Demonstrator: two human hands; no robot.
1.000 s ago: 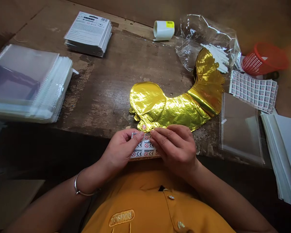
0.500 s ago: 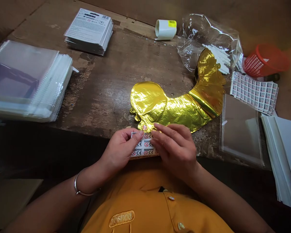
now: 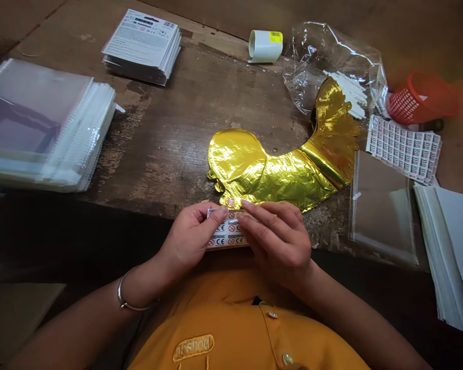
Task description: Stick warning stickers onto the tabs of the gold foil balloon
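A white sticker sheet (image 3: 227,237) printed with CE marks and red warning circles is gripped at its left side by my left hand (image 3: 191,231), thumb on top. My right hand (image 3: 280,234) is closed at the right part of this sheet, its fingertips along the upper edge; its thumb is hidden, and I cannot tell whether a single sticker is between the fingers. Just beyond the fingertips lie flat gold foil balloons (image 3: 293,177) on the table. One small round sticker-like mark (image 3: 230,202) shows on the balloon's nearest edge.
Clear plastic sleeves (image 3: 34,113) are stacked at left, with printed cards (image 3: 142,41) behind. A label roll (image 3: 265,46), a clear bag of white sticks (image 3: 351,95), a red basket (image 3: 420,100), another sticker sheet (image 3: 405,146), a sleeve (image 3: 384,205) and white papers (image 3: 453,246) are at right.
My right hand has shifted slightly left over the sticker sheet. My left hand keeps its hold, and the gold balloons lie as before.
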